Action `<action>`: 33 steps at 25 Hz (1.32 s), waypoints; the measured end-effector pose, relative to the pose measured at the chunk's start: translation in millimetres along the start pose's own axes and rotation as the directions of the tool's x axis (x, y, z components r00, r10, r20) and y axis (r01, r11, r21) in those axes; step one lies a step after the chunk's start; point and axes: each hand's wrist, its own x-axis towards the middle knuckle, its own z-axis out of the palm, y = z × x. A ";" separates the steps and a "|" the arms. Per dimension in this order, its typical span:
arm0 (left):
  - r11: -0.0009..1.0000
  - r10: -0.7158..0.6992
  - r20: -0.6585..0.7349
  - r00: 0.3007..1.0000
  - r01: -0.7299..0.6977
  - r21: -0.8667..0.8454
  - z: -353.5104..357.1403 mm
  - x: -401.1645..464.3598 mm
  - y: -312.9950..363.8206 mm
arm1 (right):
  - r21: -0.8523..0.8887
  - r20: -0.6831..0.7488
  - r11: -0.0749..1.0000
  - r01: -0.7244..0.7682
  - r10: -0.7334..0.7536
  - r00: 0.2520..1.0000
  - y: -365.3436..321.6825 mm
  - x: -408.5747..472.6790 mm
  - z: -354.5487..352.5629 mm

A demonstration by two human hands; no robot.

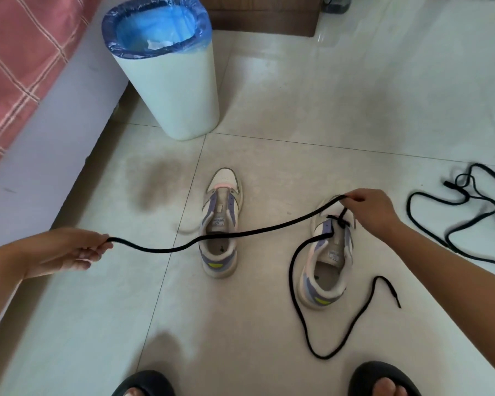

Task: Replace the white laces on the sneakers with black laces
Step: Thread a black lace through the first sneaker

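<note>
Two white sneakers with purple panels stand on the tiled floor, toes pointing away. The left sneaker has no lace in it. A black lace is threaded through the front eyelets of the right sneaker. My right hand pinches this lace above the right sneaker's toe. My left hand grips the same strand far to the left, stretching it across the left sneaker. The lace's other end trails in a loop on the floor in front of the right sneaker. A second black lace lies tangled at the right.
A white waste bin with a blue liner stands behind the sneakers. A bed with a pink checked cover runs along the left. A wooden furniture base is at the back. My feet in black slippers are at the bottom edge.
</note>
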 end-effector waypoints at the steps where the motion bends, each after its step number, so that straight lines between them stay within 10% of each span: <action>1: 0.991 0.091 0.114 0.989 -0.078 -0.113 12.8 -8.1 16.3 | -0.014 0.061 0.998 0.067 -0.066 0.996 -11.9 -4.9 3.6; 6: 0.840 0.508 0.339 0.792 -0.369 -0.397 102.7 -41.1 93.5 | 0.164 0.198 0.980 0.110 -0.142 0.970 -30.5 -14.0 13.3; 11: 0.912 0.360 0.376 0.854 -0.239 -0.332 232.8 -19.4 119.3 | -0.173 0.136 0.983 0.067 -0.043 0.990 -7.5 -27.1 12.0; 18: 0.849 0.209 0.038 0.977 -0.162 -0.504 356.5 37.8 106.2 | -0.262 0.110 0.948 0.181 -0.157 0.981 4.4 -30.8 20.0; 33: 0.810 0.586 -0.053 0.809 -0.583 0.061 374.1 48.3 93.0 | -0.271 0.264 0.923 0.275 -0.204 0.943 19.6 -39.0 19.2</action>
